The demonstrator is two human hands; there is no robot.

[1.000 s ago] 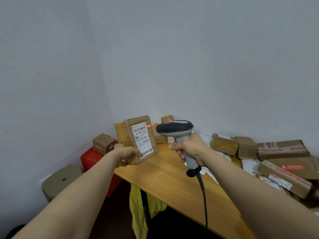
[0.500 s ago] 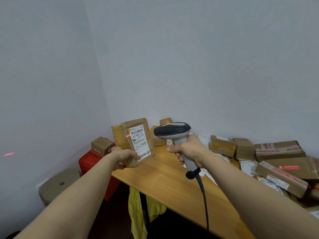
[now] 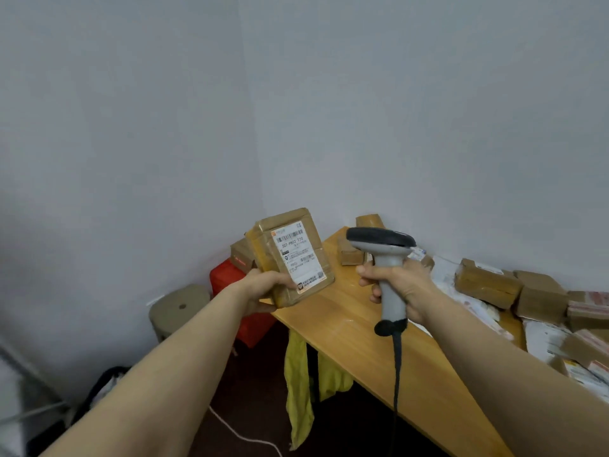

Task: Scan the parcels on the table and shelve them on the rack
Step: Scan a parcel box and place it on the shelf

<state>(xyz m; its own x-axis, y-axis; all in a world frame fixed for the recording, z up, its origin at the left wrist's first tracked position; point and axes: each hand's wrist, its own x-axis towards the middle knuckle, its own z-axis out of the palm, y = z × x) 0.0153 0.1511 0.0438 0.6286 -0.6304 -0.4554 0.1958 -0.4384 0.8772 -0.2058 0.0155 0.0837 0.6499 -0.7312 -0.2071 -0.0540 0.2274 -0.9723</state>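
My left hand [image 3: 263, 290] grips a brown taped parcel [image 3: 290, 255] by its lower edge, with its white shipping label facing me, held in the air beside the left end of the wooden table [image 3: 356, 328]. My right hand [image 3: 400, 290] holds a grey barcode scanner [image 3: 384, 249] by its handle, the dark head pointing left toward the parcel, its cable hanging down. Several more brown parcels [image 3: 487, 282] and paper mailers lie piled on the table at the right.
A red box [image 3: 230, 282] with a small carton on it and a tan stool [image 3: 179, 308] stand on the floor by the wall. A yellow cloth [image 3: 298, 384] hangs under the table. A metal frame [image 3: 19, 413] shows at the lower left. A white cable crosses the floor.
The view has swung left and the parcel and scanner sit a little further apart. The red scan line seen on the label earlier is gone.
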